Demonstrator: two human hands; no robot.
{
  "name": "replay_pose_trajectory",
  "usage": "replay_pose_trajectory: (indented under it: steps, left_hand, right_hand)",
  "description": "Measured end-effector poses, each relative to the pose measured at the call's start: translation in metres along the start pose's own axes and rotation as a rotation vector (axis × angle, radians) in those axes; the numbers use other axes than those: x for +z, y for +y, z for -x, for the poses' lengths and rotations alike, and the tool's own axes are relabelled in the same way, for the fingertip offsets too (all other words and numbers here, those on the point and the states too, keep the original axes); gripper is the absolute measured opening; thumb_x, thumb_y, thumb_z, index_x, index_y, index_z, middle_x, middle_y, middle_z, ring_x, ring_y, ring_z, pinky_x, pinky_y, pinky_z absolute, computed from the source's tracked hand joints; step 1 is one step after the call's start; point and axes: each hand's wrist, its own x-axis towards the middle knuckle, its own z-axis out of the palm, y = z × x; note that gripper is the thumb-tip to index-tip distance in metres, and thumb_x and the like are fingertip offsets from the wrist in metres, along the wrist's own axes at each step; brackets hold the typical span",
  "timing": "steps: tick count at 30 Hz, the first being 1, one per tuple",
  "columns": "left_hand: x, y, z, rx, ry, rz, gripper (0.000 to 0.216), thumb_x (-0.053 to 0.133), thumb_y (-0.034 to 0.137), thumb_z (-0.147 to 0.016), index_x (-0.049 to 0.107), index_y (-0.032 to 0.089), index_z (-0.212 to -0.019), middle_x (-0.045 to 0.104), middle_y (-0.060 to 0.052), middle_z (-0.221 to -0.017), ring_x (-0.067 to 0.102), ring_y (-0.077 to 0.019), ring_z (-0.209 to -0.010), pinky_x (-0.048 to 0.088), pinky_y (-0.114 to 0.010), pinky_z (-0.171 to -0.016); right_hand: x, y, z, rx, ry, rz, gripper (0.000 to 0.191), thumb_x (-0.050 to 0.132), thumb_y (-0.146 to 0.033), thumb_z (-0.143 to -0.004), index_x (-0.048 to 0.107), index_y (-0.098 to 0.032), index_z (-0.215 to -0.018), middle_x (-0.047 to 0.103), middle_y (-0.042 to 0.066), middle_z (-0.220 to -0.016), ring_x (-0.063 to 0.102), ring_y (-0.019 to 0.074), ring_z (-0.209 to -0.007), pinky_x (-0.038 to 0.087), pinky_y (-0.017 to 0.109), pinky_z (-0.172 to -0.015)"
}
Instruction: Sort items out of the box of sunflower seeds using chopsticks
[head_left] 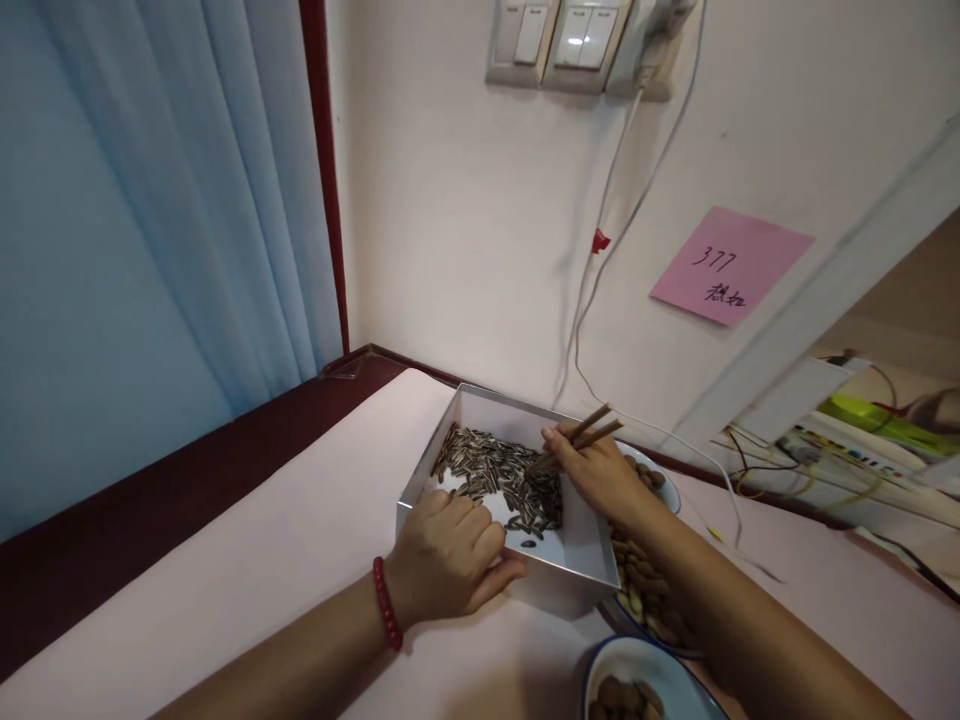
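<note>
A white rectangular box (570, 585) with sunflower seeds (495, 465) spread over its bottom stands on the pale table cover. My left hand (450, 550) is closed over the box's near wall, fingers hooked inside over the rim and the thumb outside. A red bead bracelet (386, 605) circles that wrist. My right hand (589, 465) reaches over the box's right side, its fingers shut around a pair of chopsticks (596, 430). Their back ends stick up past the hand, and the lower ends point down at the seeds. Whether the tips pinch a seed I cannot make out.
Right of the box stand a plate of round brown nuts (646, 472), a bowl of peanuts (645, 590) and a blue-rimmed bowl (697, 690), partly behind my right arm. White cables (600, 225) hang down the wall. A blue curtain (165, 200) is at left; a shelf with wires (847, 440) at right.
</note>
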Motion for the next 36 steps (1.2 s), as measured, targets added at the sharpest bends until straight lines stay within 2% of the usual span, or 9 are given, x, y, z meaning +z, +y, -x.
replay_pose_trajectory:
  steps: [5,13,18,22,26,28,30,33,36]
  left_hand:
    - [-0.002,0.0,-0.002,-0.011,-0.005,-0.011,0.034,0.054,0.045,-0.087,0.046,0.02,-0.066,0.051,0.0,-0.062,0.044,-0.0161,-0.061,0.028,-0.034,-0.061]
    - [-0.001,0.0,-0.001,-0.003,0.002,-0.002,0.035,0.054,0.046,-0.087,0.046,0.02,-0.065,0.051,0.001,-0.062,0.045,-0.0163,-0.061,0.028,-0.035,-0.061]
    - [-0.001,0.0,-0.001,-0.006,0.001,0.006,0.035,0.054,0.047,-0.087,0.046,0.02,-0.066,0.051,0.001,-0.062,0.045,-0.0162,-0.06,0.027,-0.035,-0.06]
    - [-0.002,0.0,-0.001,-0.006,-0.008,0.007,0.034,0.053,0.045,-0.088,0.046,0.02,-0.066,0.052,0.0,-0.063,0.045,-0.0161,-0.061,0.027,-0.035,-0.06]
    - [-0.003,-0.001,-0.001,-0.005,-0.021,-0.002,0.033,0.053,0.043,-0.089,0.048,0.02,-0.066,0.051,0.0,-0.063,0.045,-0.0161,-0.061,0.028,-0.035,-0.062]
    - [-0.003,-0.002,-0.001,-0.003,-0.022,-0.007,0.033,0.053,0.042,-0.089,0.048,0.02,-0.066,0.05,0.0,-0.062,0.045,-0.0163,-0.061,0.028,-0.034,-0.062]
    - [-0.003,-0.003,-0.002,0.003,-0.022,-0.01,0.032,0.053,0.042,-0.089,0.049,0.02,-0.066,0.05,0.0,-0.063,0.045,-0.0166,-0.061,0.028,-0.034,-0.062]
    - [-0.003,-0.004,-0.003,0.017,-0.009,-0.012,0.031,0.054,0.041,-0.089,0.049,0.02,-0.067,0.05,0.0,-0.063,0.044,-0.017,-0.061,0.027,-0.034,-0.062]
    - [-0.004,-0.004,-0.003,0.022,0.005,-0.011,0.03,0.055,0.041,-0.088,0.048,0.02,-0.067,0.05,0.0,-0.063,0.044,-0.0173,-0.061,0.027,-0.034,-0.062]
  right_hand:
    - [-0.01,-0.007,0.011,0.012,0.02,-0.011,0.043,0.034,-0.051,-0.094,0.057,-0.02,-0.075,0.061,0.004,-0.074,0.057,0.0191,-0.074,0.043,0.032,-0.07]
    - [0.014,-0.002,-0.002,-0.006,-0.008,-0.02,0.044,0.034,-0.051,-0.091,0.052,-0.021,-0.066,0.056,0.003,-0.064,0.053,0.0193,-0.066,0.042,0.033,-0.065]
    - [0.007,0.002,0.002,0.038,0.025,-0.046,0.043,0.038,-0.052,-0.091,0.058,-0.02,-0.071,0.061,0.005,-0.07,0.057,0.0213,-0.072,0.045,0.035,-0.069]
    - [-0.019,-0.011,0.022,0.098,0.09,-0.104,0.044,0.039,-0.057,-0.092,0.061,-0.02,-0.079,0.065,0.005,-0.074,0.062,0.0216,-0.073,0.049,0.034,-0.068]
    - [-0.071,-0.033,0.067,0.129,0.226,-0.145,0.044,0.041,-0.059,-0.092,0.062,-0.021,-0.082,0.068,0.004,-0.079,0.065,0.0219,-0.079,0.052,0.036,-0.076]
    - [-0.102,-0.043,0.097,0.137,0.393,-0.139,0.039,0.049,-0.059,-0.088,0.065,-0.024,-0.082,0.07,0.003,-0.083,0.066,0.0248,-0.084,0.052,0.041,-0.083]
    - [-0.128,-0.049,0.129,0.222,0.587,-0.042,0.036,0.051,-0.062,-0.085,0.066,-0.03,-0.083,0.07,0.003,-0.085,0.067,0.0275,-0.086,0.051,0.047,-0.089]
    - [-0.151,-0.045,0.169,0.359,0.8,0.097,0.035,0.05,-0.066,-0.082,0.066,-0.037,-0.075,0.07,0.006,-0.083,0.065,0.0305,-0.092,0.051,0.05,-0.093]
    - [-0.153,-0.028,0.191,0.395,0.727,0.13,0.036,0.053,-0.066,-0.079,0.067,-0.036,-0.068,0.07,0.008,-0.075,0.067,0.0324,-0.077,0.058,0.053,-0.077]
